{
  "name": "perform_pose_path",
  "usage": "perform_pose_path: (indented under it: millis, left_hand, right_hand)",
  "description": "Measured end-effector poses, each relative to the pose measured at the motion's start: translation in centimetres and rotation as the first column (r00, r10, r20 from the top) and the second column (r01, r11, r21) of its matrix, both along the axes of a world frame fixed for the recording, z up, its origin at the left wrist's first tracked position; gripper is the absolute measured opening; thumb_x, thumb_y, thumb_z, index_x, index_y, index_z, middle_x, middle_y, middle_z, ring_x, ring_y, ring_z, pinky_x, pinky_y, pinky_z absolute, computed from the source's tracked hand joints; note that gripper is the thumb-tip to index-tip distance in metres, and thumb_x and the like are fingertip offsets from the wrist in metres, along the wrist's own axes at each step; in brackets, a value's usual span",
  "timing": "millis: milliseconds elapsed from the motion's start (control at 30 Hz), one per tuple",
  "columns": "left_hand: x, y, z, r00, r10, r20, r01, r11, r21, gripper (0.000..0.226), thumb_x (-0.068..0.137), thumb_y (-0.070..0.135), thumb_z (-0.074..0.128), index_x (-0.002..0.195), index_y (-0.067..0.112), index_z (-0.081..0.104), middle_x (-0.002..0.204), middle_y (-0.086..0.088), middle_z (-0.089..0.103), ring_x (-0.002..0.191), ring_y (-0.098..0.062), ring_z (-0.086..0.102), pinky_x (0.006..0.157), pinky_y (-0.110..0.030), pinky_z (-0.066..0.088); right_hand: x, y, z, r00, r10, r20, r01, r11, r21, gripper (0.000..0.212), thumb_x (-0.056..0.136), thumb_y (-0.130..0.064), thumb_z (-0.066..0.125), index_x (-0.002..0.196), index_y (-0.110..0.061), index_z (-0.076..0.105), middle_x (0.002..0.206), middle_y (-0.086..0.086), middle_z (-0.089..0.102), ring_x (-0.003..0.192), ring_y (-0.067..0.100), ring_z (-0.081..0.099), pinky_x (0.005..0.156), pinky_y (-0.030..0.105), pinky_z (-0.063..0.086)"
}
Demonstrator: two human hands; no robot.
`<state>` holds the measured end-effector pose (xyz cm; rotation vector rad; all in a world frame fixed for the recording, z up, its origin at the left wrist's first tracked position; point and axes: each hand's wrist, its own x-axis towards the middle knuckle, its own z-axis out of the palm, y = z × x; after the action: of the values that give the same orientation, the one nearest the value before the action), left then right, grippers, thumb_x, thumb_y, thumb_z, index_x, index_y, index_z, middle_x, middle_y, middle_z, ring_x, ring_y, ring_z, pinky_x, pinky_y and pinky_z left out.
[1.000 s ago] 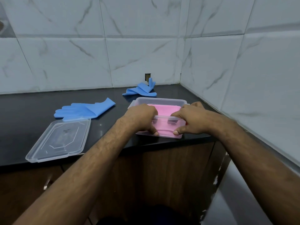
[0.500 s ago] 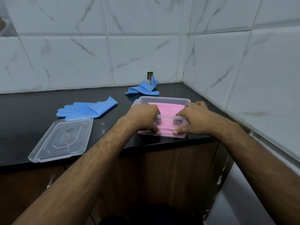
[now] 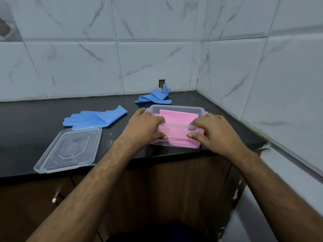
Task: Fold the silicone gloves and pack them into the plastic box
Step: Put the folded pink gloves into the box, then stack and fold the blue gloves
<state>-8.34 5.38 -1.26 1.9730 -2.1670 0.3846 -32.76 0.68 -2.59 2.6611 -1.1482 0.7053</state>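
A clear plastic box (image 3: pixel 176 107) stands at the front edge of the black counter, with folded pink silicone gloves (image 3: pixel 178 117) inside it. My left hand (image 3: pixel 145 127) grips the box's near left corner, fingers over the rim and thumb on the front wall. My right hand (image 3: pixel 213 130) grips the near right corner the same way. One blue glove (image 3: pixel 94 117) lies flat to the left of the box. A second blue glove (image 3: pixel 155 97) lies crumpled behind the box, near the back wall.
The box's clear lid (image 3: pixel 70 149) lies upside up at the counter's front left, just in front of the flat blue glove. Tiled walls close the back and the right side. A wooden cabinet (image 3: pixel 174 186) is below the counter (image 3: pixel 26 130).
Both hands stay on the box's near corners. The view has shifted slightly; the box and gloves look unmoved.
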Motion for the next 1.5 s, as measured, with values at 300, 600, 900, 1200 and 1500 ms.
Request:
perform_pose_path:
  millis: [300,600,900,1200,1500]
  left_hand:
    - [0.2,-1.6,1.2,0.999,-0.020,-0.044,0.025,0.994,0.107,0.070,0.080,0.066,0.071,0.137,0.027,0.060,0.118,0.002,0.073,0.126,-0.021,0.056,0.126,-0.040,0.014]
    - [-0.7,-1.9,-2.7,0.995,-0.085,-0.054,0.068,0.963,-0.259,0.061,0.090,0.046,0.071,0.144,0.025,0.052,0.141,0.000,0.057,0.135,-0.021,0.047,0.122,-0.041,0.025]
    - [-1.2,-1.9,-5.7,0.966,-0.064,-0.252,-0.038,0.924,-0.379,0.083,0.091,0.035,0.073,0.157,0.009,0.028,0.163,-0.014,0.031,0.152,-0.030,0.026,0.126,-0.038,0.017]
    - [2.8,-1.0,-6.8,0.829,0.243,-0.503,-0.281,0.960,0.001,0.082,0.097,0.040,0.063,0.156,0.000,0.024,0.162,-0.022,0.027,0.152,-0.034,0.023,0.123,-0.044,0.025]
    - [10.1,-2.6,-6.6,0.773,0.413,-0.481,-0.409,0.905,0.119,0.033,0.105,0.028,0.046,0.114,0.000,0.059,0.125,-0.020,0.061,0.114,-0.035,0.058,0.096,-0.047,0.049]
  right_hand:
    - [0.6,0.9,-0.4,0.992,-0.113,0.049,0.112,0.994,0.008,0.033,0.096,-0.055,0.054,0.114,-0.029,0.066,0.115,-0.010,0.069,0.112,0.012,0.057,0.107,0.040,0.037]
    - [0.1,0.4,0.1,0.975,-0.223,0.024,0.222,0.975,0.018,0.031,0.097,-0.052,0.056,0.113,-0.027,0.065,0.113,-0.007,0.069,0.112,0.015,0.057,0.108,0.044,0.039]
    - [0.6,1.1,-0.4,0.959,-0.284,0.006,0.283,0.954,-0.095,0.039,0.099,-0.050,0.051,0.131,-0.028,0.060,0.126,-0.005,0.063,0.121,0.018,0.053,0.110,0.041,0.032]
    - [8.5,4.4,-3.1,0.991,0.135,0.005,-0.130,0.963,-0.237,0.031,0.089,-0.022,0.069,0.119,-0.016,0.067,0.119,0.004,0.064,0.113,0.023,0.058,0.099,0.036,0.036]
    - [19.7,1.4,-4.9,0.991,0.124,0.053,-0.135,0.927,0.351,0.024,0.103,-0.014,0.046,0.117,-0.004,0.063,0.138,0.009,0.049,0.111,0.027,0.058,0.100,0.041,0.046]
